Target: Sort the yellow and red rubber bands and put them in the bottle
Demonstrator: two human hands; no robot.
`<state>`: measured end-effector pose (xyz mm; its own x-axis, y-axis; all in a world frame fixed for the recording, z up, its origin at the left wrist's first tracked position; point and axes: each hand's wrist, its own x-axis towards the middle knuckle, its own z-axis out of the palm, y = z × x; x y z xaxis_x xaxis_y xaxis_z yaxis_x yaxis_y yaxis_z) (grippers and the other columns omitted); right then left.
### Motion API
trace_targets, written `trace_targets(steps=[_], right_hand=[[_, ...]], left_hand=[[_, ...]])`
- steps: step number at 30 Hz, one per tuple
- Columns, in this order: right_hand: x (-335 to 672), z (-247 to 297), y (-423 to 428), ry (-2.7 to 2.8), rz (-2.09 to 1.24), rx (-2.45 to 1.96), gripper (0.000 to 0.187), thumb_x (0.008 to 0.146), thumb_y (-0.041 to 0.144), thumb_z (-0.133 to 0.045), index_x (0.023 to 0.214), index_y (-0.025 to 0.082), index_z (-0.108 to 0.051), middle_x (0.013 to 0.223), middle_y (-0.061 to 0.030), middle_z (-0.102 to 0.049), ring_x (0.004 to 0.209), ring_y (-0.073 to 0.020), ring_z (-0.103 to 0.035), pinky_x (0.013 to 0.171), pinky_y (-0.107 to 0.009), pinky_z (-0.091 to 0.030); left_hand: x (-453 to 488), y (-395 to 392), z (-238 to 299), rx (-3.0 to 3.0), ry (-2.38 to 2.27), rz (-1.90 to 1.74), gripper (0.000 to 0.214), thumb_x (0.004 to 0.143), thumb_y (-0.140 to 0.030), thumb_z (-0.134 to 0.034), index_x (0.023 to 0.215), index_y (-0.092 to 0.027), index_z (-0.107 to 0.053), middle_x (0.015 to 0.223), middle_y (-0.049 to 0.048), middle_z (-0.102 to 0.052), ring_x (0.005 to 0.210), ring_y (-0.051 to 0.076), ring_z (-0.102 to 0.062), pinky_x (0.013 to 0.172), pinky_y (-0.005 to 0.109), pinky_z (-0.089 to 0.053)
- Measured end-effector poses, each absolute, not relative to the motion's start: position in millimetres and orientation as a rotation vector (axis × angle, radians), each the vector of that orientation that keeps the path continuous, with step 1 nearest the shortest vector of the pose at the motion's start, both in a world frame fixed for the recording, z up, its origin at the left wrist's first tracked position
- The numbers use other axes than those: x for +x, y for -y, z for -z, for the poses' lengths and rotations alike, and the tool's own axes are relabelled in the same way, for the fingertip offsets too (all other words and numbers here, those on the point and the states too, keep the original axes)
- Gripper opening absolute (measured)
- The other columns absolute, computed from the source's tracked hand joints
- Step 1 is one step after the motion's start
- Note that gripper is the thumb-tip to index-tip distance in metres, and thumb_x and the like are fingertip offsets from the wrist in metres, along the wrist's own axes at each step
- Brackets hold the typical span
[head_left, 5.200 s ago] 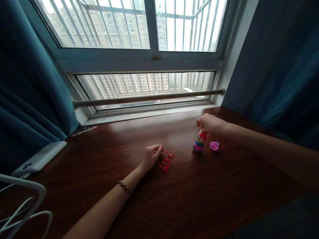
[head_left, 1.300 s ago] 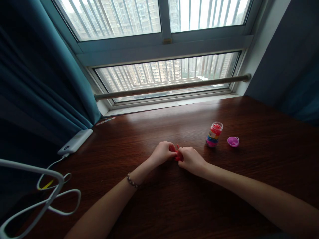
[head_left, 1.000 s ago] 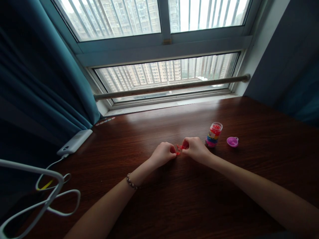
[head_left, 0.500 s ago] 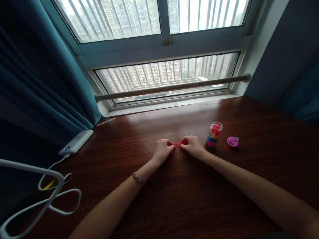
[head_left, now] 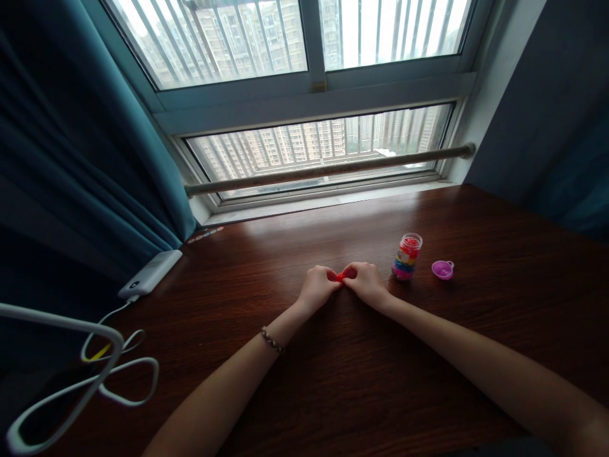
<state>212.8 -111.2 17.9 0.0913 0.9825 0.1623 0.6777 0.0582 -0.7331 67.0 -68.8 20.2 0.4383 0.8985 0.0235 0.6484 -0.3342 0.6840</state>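
My left hand point(head_left: 318, 285) and my right hand point(head_left: 365, 283) meet above the middle of the brown wooden table point(head_left: 333, 381). A small bright red piece point(head_left: 340, 277) is pinched between the fingertips of both hands. Its exact kind is too small to make out, and the fingers hide much of it. Just right of my right hand stands a clear jar point(head_left: 407, 256), uncapped, filled with small red, yellow, blue and pink pieces in layers. A pink-purple lid point(head_left: 443, 270) with a small loop lies to the right of the jar.
At the left table edge lies a white power bank point(head_left: 150, 274) with a white cable point(head_left: 128, 368) plugged in. A blue curtain point(head_left: 143, 158) hangs behind it. Beyond the table are a window and a horizontal rail point(head_left: 328, 170). A strip of stickers point(head_left: 205, 234) lies near the curtain.
My hands have come closer together, their fingertips now nearly touching. The red bits that stuck out between them are now mostly covered. The view has shifted slightly.
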Motion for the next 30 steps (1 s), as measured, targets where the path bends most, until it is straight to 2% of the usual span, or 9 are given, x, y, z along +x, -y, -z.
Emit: trace_targets(steps=[9,16,22,30], right_hand=[[222.5,-16.9,110.2,1.573,-0.621,-1.694,0.015,0.063,0.023,-0.06,0.074,0.017,-0.068,0.072,-0.0026,-0.068,0.069,-0.0147,-0.061,0.064,-0.023,-0.043],[224.1,-20.6,114.1,1.483,-0.655,-1.676,0.016,0.064,0.022,-0.058,0.077,0.016,-0.066,0.074,-0.0026,-0.068,0.069,-0.0138,-0.061,0.063,-0.022,-0.044],[226.4,-22.2,115.5,1.592,-0.505,-1.808,0.014,0.066,0.023,-0.058,0.076,0.018,-0.066,0.073,-0.0028,-0.068,0.07,-0.0147,-0.061,0.065,-0.023,-0.042],[224.3,-19.4,113.4,1.65,-0.584,-1.76,0.015,0.066,0.02,-0.058,0.076,0.017,-0.068,0.074,-0.0031,-0.069,0.069,-0.0144,-0.062,0.063,-0.022,-0.043]], left_hand=[[67.6,69.3,-14.7,2.133,-1.333,-0.61,0.022,0.069,-0.029,-0.056,0.074,-0.014,-0.07,0.069,0.0056,-0.068,0.067,0.017,-0.061,0.061,0.025,-0.043],[64.1,65.3,-8.2,1.977,-1.312,-0.629,0.025,0.072,-0.033,-0.054,0.073,-0.012,-0.067,0.057,0.0032,-0.064,0.052,0.013,-0.057,0.053,0.022,-0.041],[66.9,73.4,-15.7,2.153,-1.351,-0.656,0.023,0.072,-0.033,-0.054,0.073,-0.015,-0.069,0.07,0.0057,-0.068,0.066,0.016,-0.06,0.061,0.024,-0.042],[72.1,74.1,-15.5,2.144,-1.393,-0.472,0.025,0.068,-0.037,-0.056,0.077,-0.019,-0.071,0.072,0.0058,-0.069,0.07,0.019,-0.061,0.062,0.025,-0.042]])
